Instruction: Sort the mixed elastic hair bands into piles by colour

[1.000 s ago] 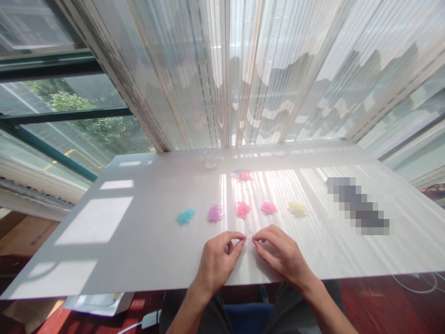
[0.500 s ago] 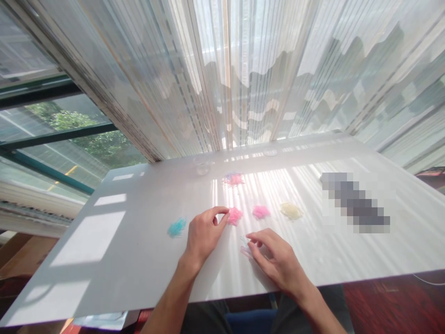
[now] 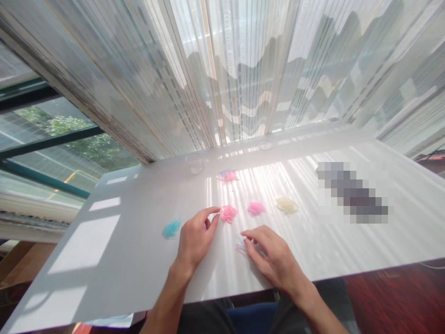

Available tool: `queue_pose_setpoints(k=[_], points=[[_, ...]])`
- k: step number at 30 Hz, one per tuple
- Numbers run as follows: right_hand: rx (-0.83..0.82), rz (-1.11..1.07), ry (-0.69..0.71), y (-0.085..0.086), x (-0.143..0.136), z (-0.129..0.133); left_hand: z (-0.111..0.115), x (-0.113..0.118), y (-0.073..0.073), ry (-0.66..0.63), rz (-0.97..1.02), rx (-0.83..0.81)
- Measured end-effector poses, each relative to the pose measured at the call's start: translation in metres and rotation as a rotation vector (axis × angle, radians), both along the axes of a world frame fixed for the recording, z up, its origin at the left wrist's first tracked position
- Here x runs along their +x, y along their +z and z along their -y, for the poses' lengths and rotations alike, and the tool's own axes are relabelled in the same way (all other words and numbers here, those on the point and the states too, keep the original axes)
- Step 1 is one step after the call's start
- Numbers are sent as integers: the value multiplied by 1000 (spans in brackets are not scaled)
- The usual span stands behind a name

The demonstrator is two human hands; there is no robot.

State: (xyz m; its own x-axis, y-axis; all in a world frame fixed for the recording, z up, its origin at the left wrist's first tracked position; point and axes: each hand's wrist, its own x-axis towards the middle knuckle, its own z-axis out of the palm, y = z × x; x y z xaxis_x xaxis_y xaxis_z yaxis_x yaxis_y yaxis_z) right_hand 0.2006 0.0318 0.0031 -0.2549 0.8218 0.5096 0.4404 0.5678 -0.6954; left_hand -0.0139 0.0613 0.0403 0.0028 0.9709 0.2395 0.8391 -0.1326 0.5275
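Four small heaps of thin, band-like strands, one turquoise [image 3: 171, 229], one coral pink [image 3: 228, 214], one bright pink [image 3: 256, 208] and one pale yellow [image 3: 287, 206], lie in a loose row across a smooth white desk [image 3: 114, 269], set apart, I would judge, so that the colours do not mingle; a speck of purple [image 3: 205, 226] shows through the crook of the left hand [image 3: 196, 239], the rest of it hidden. Behind the row sits a mixed pink and bluish heap [image 3: 227, 176], and farther back a clear round container [image 3: 196, 166] and a clear flat disc [image 3: 265, 145], perhaps put there to leave the near side open for working. The left hand reaches to the left edge of the coral pink heap, its thumb and index fingers bent close together at the tips; whether they pinch a strand or merely touch the edge, I cannot tell. The right hand [image 3: 269, 253] rests nearer the body, its thumb and index fingers curved toward each other just beside a few pale, nearly colourless strands [image 3: 239, 244], likely kept close for easy reach, though blur hides whether one is caught between the tips
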Motion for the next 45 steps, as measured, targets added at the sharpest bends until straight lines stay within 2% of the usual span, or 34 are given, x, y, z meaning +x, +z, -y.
queue_pose_setpoints(k=[3,6,8,16,22,30,45], points=[[-8,-17,-62,0,1,-1,18,1,-3,-88,34,48],[-12,-27,-92,-1,1,-1,38,7,-9,-278,13,-7],[-17,-23,-99,-1,1,-2,48,10,-14,-326,-18,-31],[-37,19,-106,-1,-2,-2,50,13,-27,-329,-80,4],[-40,40,-31,4,-3,-1,51,11,-36,-324,43,89],[-22,100,101,-3,-3,-1,52,8,-36,-273,204,65],[3,99,39,4,-6,-2,52,9,-38,-259,219,67]])
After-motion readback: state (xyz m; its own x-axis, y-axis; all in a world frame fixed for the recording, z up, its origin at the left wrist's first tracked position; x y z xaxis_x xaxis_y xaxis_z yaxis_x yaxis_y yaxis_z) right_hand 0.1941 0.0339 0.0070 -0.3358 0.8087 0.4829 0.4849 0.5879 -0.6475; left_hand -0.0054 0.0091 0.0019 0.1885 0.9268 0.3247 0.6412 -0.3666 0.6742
